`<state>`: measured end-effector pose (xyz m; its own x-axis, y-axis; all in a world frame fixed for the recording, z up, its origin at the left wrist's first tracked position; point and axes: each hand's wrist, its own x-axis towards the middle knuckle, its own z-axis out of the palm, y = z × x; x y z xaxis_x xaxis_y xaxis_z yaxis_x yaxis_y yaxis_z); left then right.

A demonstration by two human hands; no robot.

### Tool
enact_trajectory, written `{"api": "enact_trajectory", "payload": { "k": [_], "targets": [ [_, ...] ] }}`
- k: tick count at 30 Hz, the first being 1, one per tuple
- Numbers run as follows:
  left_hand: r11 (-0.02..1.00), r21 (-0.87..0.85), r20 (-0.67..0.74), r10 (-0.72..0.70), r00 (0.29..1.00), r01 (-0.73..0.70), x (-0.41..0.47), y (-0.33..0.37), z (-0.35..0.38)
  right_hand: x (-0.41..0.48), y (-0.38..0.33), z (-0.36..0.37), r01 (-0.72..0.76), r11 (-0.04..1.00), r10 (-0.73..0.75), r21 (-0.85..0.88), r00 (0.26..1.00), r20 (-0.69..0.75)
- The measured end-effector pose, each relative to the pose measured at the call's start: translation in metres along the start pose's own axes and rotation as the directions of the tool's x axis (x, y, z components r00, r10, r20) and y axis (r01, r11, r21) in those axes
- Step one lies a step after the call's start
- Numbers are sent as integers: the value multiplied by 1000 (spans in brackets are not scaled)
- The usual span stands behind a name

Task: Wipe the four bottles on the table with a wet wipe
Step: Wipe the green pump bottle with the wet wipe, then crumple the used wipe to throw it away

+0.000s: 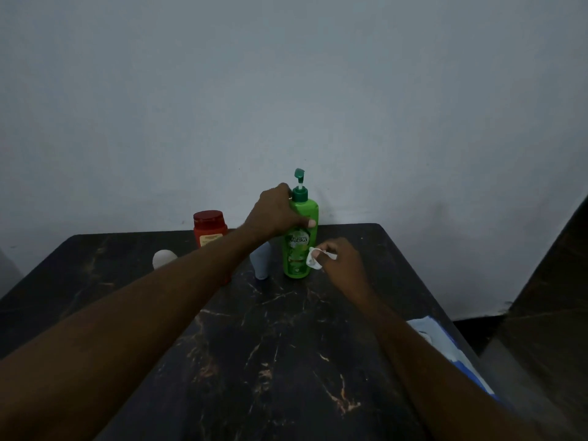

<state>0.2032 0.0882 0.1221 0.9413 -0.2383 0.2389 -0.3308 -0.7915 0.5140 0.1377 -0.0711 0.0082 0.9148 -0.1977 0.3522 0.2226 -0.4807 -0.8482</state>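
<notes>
A tall green pump bottle stands upright near the far edge of the dark marble table. My left hand grips its upper body just below the pump collar. My right hand pinches a small white wet wipe against the bottle's lower right side. A pale blue-grey bottle stands just left of the green one, partly hidden by my left forearm. A red bottle with a dark red cap is at the back left. A white rounded bottle sits further left.
A pale blue and white pack lies at the table's right edge. A plain wall rises right behind the table. A dark piece of furniture stands to the right of the table.
</notes>
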Motion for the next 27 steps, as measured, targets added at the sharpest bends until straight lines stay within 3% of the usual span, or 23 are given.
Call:
{"api": "enact_trajectory", "payload": {
  "k": [4, 8, 13, 18, 22, 27],
  "targets": [
    [1000, -14, -270, -11, 963, 8, -32, 9, 0, 1, -18, -21, -51, 994, 55, 102, 998, -40],
    [988, -21, -410, 130, 903, -152, -66, 33, -12, -4, -45, -48, -109, 978, 123, 180, 990, -69],
    [954, -81, -232, 264, 936, -289, -85, 78, -19, -14, -81, -92, -183, 956, 204, 230, 976, -76],
    [926, -340, 45, 189, 981, -163, -80, 123, -17, -29, -103, -146, -175, 954, 207, 242, 972, -112],
    [858, -500, 125, 209, 970, -120, -76, 160, 1, -45, -102, -189, -201, 949, 250, 244, 949, -191],
    [831, -542, 218, 284, 934, -126, -73, 215, 45, -75, -77, -248, -256, 921, 350, 294, 876, -332]
  ]
}}
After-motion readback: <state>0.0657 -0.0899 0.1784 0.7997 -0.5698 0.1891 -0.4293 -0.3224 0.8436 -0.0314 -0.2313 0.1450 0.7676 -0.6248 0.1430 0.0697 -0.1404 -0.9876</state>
